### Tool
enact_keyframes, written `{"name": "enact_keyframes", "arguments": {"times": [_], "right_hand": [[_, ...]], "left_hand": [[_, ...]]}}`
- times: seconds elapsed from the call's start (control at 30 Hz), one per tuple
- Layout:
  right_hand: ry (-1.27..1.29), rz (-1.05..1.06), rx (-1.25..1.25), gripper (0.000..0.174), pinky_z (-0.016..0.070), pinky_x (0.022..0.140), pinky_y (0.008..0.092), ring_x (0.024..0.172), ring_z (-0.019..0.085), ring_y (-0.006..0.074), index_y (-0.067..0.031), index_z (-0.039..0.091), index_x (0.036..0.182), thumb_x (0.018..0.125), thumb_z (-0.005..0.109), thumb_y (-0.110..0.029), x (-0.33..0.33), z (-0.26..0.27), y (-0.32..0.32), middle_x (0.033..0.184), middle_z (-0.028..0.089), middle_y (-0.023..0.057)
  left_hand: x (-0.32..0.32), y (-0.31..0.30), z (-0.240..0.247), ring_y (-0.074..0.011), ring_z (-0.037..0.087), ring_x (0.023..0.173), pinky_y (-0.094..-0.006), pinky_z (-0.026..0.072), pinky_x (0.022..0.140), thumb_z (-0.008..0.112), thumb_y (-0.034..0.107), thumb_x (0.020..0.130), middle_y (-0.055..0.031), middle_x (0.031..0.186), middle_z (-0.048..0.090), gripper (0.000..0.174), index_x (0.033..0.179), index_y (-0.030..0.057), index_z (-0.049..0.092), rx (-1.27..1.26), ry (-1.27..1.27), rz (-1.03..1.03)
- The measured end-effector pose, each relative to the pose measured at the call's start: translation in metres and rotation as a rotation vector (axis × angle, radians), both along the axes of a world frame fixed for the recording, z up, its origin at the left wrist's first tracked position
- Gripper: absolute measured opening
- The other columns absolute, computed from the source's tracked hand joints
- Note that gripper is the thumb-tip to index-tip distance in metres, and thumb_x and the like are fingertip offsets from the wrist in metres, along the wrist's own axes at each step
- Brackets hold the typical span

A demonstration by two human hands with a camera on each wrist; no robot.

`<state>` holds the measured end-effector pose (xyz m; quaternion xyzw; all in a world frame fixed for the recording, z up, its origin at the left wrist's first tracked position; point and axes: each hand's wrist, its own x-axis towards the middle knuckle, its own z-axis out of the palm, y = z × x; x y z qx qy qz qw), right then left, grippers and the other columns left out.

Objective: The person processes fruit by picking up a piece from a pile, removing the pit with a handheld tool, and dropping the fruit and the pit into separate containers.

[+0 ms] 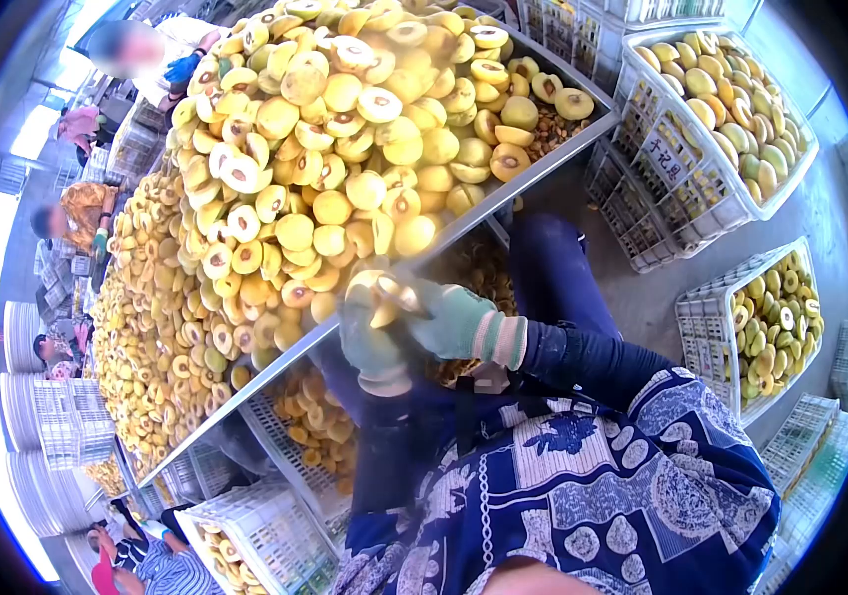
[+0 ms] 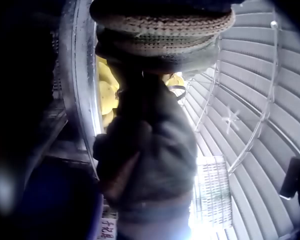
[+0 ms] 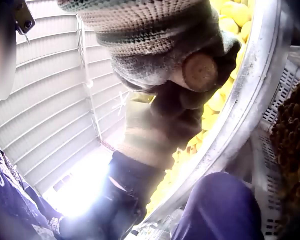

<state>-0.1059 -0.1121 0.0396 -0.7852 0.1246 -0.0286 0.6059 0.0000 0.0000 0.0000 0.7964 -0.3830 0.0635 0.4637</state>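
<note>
Gloved in grey-green knit, my left hand (image 1: 374, 342) grips a cut yellow peach (image 1: 384, 302) beside the metal rim of the heaped table. My right hand (image 1: 456, 322), in a matching glove with a striped cuff, is close against it. The round butt of a wooden-handled tool (image 3: 200, 72) sticks out of the right fist in the right wrist view; its working end is hidden. Halved yellow peaches (image 1: 345, 188), several showing brown pits, are heaped right in front of both hands. The left wrist view is dark, with a bit of yellow fruit (image 2: 175, 80) between the gloves.
A metal rim (image 1: 503, 193) borders the heap. Below it stands a crate of fruit pieces (image 1: 320, 421) by my knees (image 1: 553, 268). White crates of peaches (image 1: 726, 119) and of halves (image 1: 776, 322) stand at the right. Other people work along the far side, near stacked white baskets (image 1: 27, 397).
</note>
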Motion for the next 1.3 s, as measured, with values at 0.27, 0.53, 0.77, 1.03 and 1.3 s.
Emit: {"name": "enact_keyframes", "arguments": {"times": [0.27, 0.53, 0.77, 1.03, 1.3], "right_hand": [[0.14, -0.038, -0.211, 0.047, 0.0501, 0.078, 0.0416, 0.091, 0.062, 0.0369, -0.0091, 0.05, 0.126, 0.083, 0.058, -0.027, -0.023, 0.016, 0.009, 0.103, 0.063, 0.0221], [0.152, 0.209, 0.091, 0.025, 0.0504, 0.069, 0.0356, 0.073, 0.062, 0.0249, -0.0086, 0.056, 0.11, 0.092, 0.049, -0.025, -0.021, -0.024, 0.009, 0.079, 0.061, 0.0082], [0.545, 0.261, 0.511, 0.029, 0.0427, 0.035, 0.0292, 0.04, 0.052, 0.0148, -0.0064, 0.058, 0.101, 0.086, 0.053, -0.031, -0.027, 0.038, -0.002, 0.061, 0.059, 0.0063], [0.477, 0.214, 0.539, 0.034, 0.0361, 0.029, 0.0273, 0.035, 0.047, 0.0125, -0.0039, 0.054, 0.068, 0.082, 0.061, -0.035, -0.028, 0.036, -0.004, 0.053, 0.052, 0.0042], [0.534, 0.235, 0.533, 0.031, 0.0313, 0.028, 0.0266, 0.033, 0.042, 0.0107, -0.0035, 0.055, 0.068, 0.081, 0.062, -0.031, -0.032, 0.045, -0.001, 0.05, 0.047, 0.0013]], "left_hand": [[-0.045, -0.01, 0.035, -0.0175, 0.058, 0.083, -0.0288, 0.0481, 0.076, 0.041, 0.035, 0.099, -0.0118, 0.098, 0.062, 0.044, 0.116, -0.0037, 0.053, -0.628, 0.809, -0.066], [-0.044, -0.004, 0.031, -0.0107, 0.055, 0.074, -0.0219, 0.045, 0.067, 0.046, 0.025, 0.098, -0.0074, 0.088, 0.063, 0.035, 0.116, -0.001, 0.06, -0.566, 0.737, 0.109], [-0.047, -0.003, 0.038, -0.0106, 0.053, 0.061, -0.0236, 0.0442, 0.052, 0.052, 0.024, 0.095, -0.0054, 0.081, 0.062, 0.031, 0.112, 0.0004, 0.062, -0.627, 1.016, 0.022], [-0.049, -0.003, 0.041, -0.0106, 0.054, 0.06, -0.0255, 0.0446, 0.049, 0.056, 0.026, 0.093, -0.0045, 0.079, 0.062, 0.029, 0.106, 0.0021, 0.065, -0.562, 1.127, 0.092], [-0.054, 0.0, 0.042, -0.0142, 0.059, 0.063, -0.0259, 0.0477, 0.051, 0.056, 0.025, 0.092, -0.0081, 0.084, 0.064, 0.031, 0.11, 0.001, 0.062, -0.543, 1.132, 0.085]]}}
